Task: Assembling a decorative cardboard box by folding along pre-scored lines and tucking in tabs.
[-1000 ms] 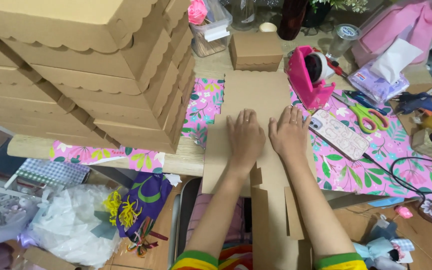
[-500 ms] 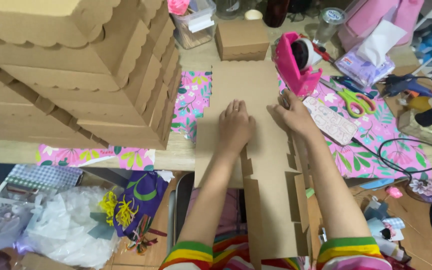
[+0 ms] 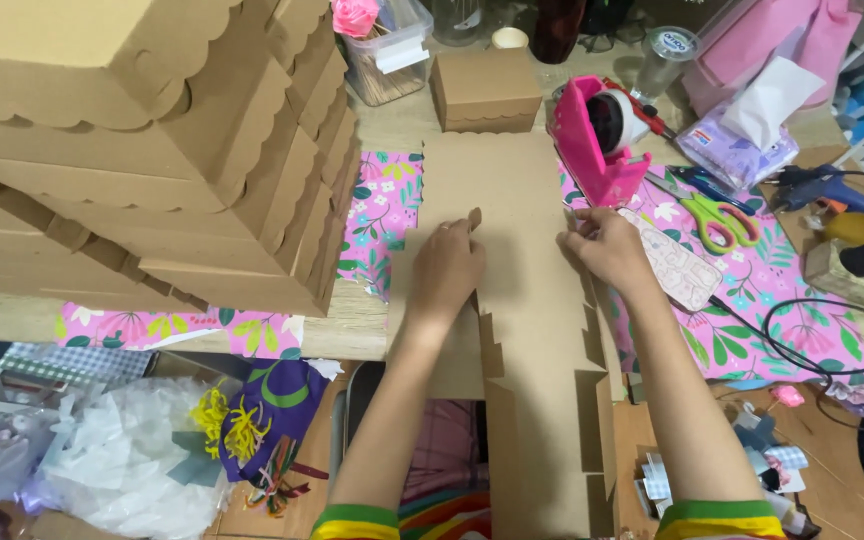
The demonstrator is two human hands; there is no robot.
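Observation:
A flat brown cardboard box blank (image 3: 517, 190) lies on the table and hangs over its near edge toward me. My left hand (image 3: 447, 268) presses on its left side, fingers pinching a small raised tab (image 3: 473, 218). My right hand (image 3: 607, 245) grips the blank's right edge, just below a pink tape dispenser (image 3: 597, 140). Notched side flaps (image 3: 592, 400) stand up along the lower part of the blank between my forearms.
A tall stack of scallop-edged cardboard boxes (image 3: 142, 140) fills the left. A small closed brown box (image 3: 485, 90) sits behind the blank. Green-handled scissors (image 3: 717, 218), a patterned strip (image 3: 677, 268), a glue gun (image 3: 832, 190), a black cable (image 3: 812, 340) and tissues (image 3: 762, 105) lie right.
Both hands have moved apart, from lying flat together on the middle of the blank to its left tab and right edge. The side flaps now stand more upright.

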